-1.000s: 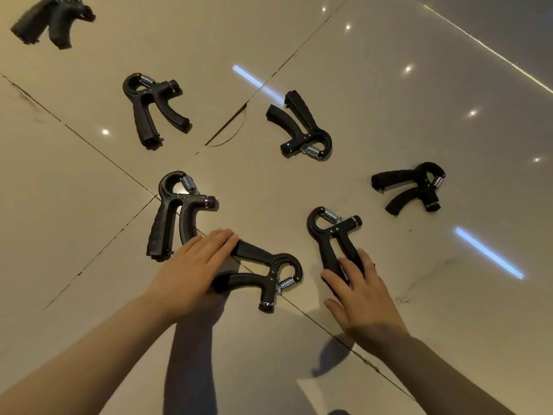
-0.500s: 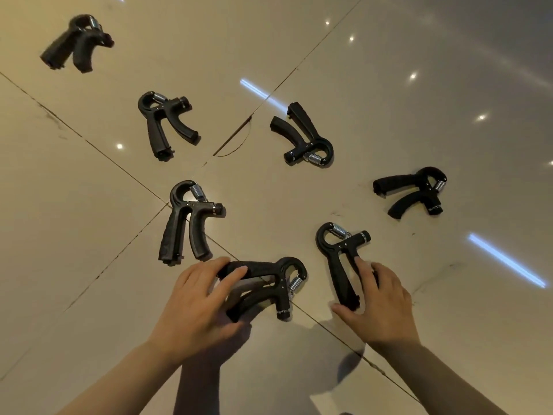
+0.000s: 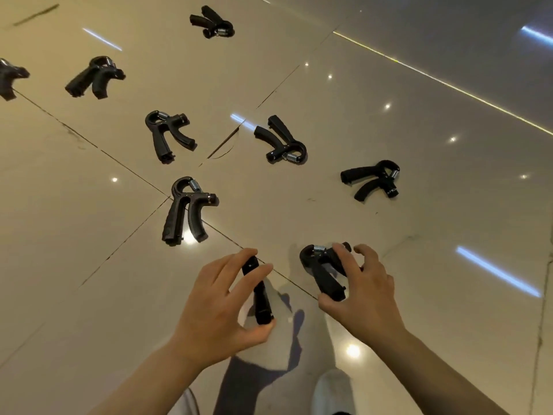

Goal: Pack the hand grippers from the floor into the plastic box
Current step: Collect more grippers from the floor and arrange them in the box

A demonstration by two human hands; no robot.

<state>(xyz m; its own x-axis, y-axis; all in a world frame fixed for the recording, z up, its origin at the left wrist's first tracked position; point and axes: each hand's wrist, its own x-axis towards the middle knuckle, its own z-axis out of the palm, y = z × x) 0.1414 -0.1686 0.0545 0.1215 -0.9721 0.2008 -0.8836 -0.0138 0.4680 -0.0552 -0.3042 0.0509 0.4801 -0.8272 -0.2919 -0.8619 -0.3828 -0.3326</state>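
Nearest, at the bottom edge, the toe of a pale shoe [image 3: 333, 390] shows between the forearms, so the person is bent low over the tiled floor [image 3: 419, 235]. The left hand [image 3: 215, 307] has its fingers [image 3: 239, 283] and thumb clamped on one hand gripper [image 3: 259, 298], lifted so it is seen edge-on as a dark bar above its own shadow; held by its handle, it is ready to carry. To its right, the right hand [image 3: 362, 295] curls its fingers round a second gripper [image 3: 323, 271], thumb at the handle end, spring head pointing far-left. Taking one in each hand likely halves the trips.

Farther out, seven grippers lie loose and well apart: one just beyond the left hand [image 3: 185, 211], two past it [image 3: 167, 134] [image 3: 282, 142], one to the right [image 3: 374, 179], two at far left [image 3: 92, 77] [image 3: 10, 76], the last cut by the edge, and one farthest off [image 3: 212, 22]. The plastic box is not in view.

A second ago both hands lay flat on their grippers on the floor; half a second ago the left had begun tilting its one up. Now both are gripped, and the view has tipped forward, bringing two more far grippers into sight.
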